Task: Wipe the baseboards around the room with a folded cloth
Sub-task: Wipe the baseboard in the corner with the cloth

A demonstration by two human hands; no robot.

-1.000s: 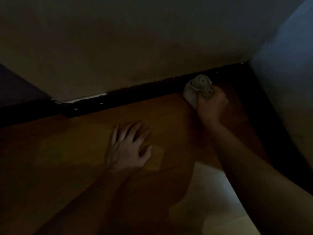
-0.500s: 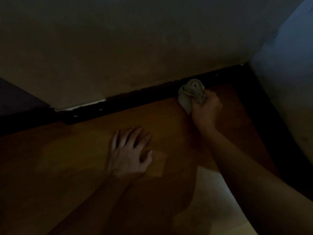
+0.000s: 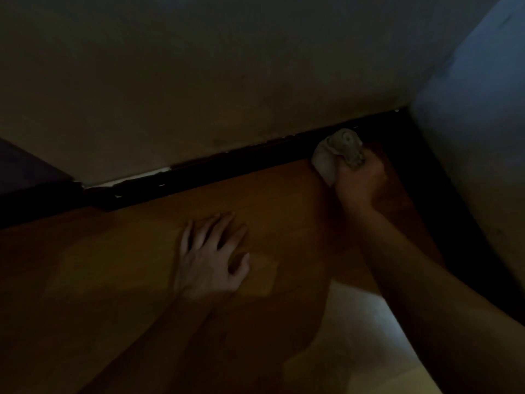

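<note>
Gripping a bunched cloth point(image 3: 336, 153) tight w/ the right hand point(image 3: 359, 180), fingers curled round it. Pushed up against the dark baseboard point(image 3: 227, 169), close to the room corner, so prob. mid-wipe. Held low & from the side, likely to rub the strip's front face. Looks soft, wrinkly, pale grey-tan. More of a ball than a neat fold.

Pressing the left hand point(image 3: 211, 258) flat on the wood floor point(image 3: 284, 200), fingers spread & straight, holding nothing. Prob. there to prop up the body while leaning in. Well apart from the right hand, nearer the camera.

Baseboard: long, thin, v. dark, along the bottom of the wall point(image 3: 227, 81). Rough top edge w/ small pale chips. Bigger white chipped bit point(image 3: 125, 182) over on the left side. Another dark strip point(image 3: 443, 194) under the right-side wall point(image 3: 477, 132), meeting the first at the corner.

Floor: smooth, orange-brown, a bit shiny, w/ a pale patch of light point(image 3: 363, 317) near the bottom. Wall: plain, flat, dull tan. Right-side wall: bluish. Dark thing point(image 3: 25, 169) at far left, too dim to tell what.

Prob. lots more baseboard to wipe going leftward.
</note>
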